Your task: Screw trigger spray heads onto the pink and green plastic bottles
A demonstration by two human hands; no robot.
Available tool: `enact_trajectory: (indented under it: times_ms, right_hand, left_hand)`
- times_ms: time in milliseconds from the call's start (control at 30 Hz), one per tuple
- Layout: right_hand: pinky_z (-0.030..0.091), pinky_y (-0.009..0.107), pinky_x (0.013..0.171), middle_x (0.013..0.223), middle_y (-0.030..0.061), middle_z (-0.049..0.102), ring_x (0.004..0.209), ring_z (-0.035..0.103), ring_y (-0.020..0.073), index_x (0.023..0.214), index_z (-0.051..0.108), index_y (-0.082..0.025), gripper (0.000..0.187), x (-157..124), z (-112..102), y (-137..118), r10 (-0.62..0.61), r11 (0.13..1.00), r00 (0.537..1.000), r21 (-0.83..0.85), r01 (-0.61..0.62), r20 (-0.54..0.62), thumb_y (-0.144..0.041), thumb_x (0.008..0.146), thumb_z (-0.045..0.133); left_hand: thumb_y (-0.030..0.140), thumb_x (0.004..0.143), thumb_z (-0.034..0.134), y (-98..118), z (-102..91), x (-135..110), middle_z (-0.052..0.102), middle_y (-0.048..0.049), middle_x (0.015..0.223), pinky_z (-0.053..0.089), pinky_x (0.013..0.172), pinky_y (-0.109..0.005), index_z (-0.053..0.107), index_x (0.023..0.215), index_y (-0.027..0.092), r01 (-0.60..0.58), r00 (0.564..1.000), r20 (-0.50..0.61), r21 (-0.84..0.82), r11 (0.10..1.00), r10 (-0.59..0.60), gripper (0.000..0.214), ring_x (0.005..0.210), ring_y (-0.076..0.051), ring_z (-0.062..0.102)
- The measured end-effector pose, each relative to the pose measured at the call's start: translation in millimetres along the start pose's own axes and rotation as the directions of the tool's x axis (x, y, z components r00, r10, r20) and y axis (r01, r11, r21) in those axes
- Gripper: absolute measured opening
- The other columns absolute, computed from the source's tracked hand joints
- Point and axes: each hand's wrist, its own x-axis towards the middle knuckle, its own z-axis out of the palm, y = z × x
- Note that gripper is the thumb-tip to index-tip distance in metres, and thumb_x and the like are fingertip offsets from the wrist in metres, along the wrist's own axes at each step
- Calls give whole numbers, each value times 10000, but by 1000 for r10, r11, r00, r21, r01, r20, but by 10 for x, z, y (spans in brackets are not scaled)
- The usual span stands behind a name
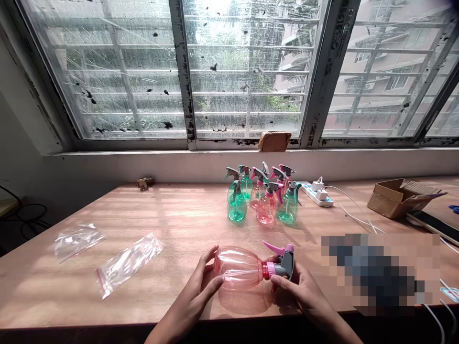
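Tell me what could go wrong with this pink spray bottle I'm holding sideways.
The pink bottle lies on its side near the table edge; if the left hand slips, it may roll off.
The right hand grips the spray head; a hard twist might strain the neck.
The power strip sits beside the standing bottles; a spill could reach it.

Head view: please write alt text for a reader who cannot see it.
A pink spray bottle is held sideways at a wooden table, the left hand on its body, the right hand at its grey trigger head. Behind stand green and pink spray bottles; two clear bags lie left.
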Motion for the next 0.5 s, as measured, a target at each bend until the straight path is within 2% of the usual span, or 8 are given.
enact_trajectory:
  times_ms: [133,267,500]
  right_hand:
    - [533,334,620,817,56,765,649,678,219,1065,735,-183,507,-2,1,-13,-9,1000,1000,-5,9,5,-464,688,924]
    - [526,335,662,923,59,773,637,682,197,1048,743,-182,464,1,6,-34,-55,998,998,-12,55,5,-446,707,915]
    - [532,329,636,897,59,767,625,682,198,1043,737,-175,479,3,10,-34,-54,998,999,-25,53,-5,-467,705,911]
  left_hand:
    - [622,1003,507,-50,-25,19,463,-97,1608,313,1236,-478,452,1507,277,23,1000,-3,-6,1000,-23,613,1500,-339,383]
    - [679,968,518,-87,-24,14,509,-136,1555,358,1192,-502,438,1505,253,42,996,-73,-33,999,-44,690,1428,-354,473]
    - [540,992,598,11,-12,-9,530,-87,1501,420,1153,-461,470,1467,304,22,1000,10,-44,999,-22,546,1362,-336,530]
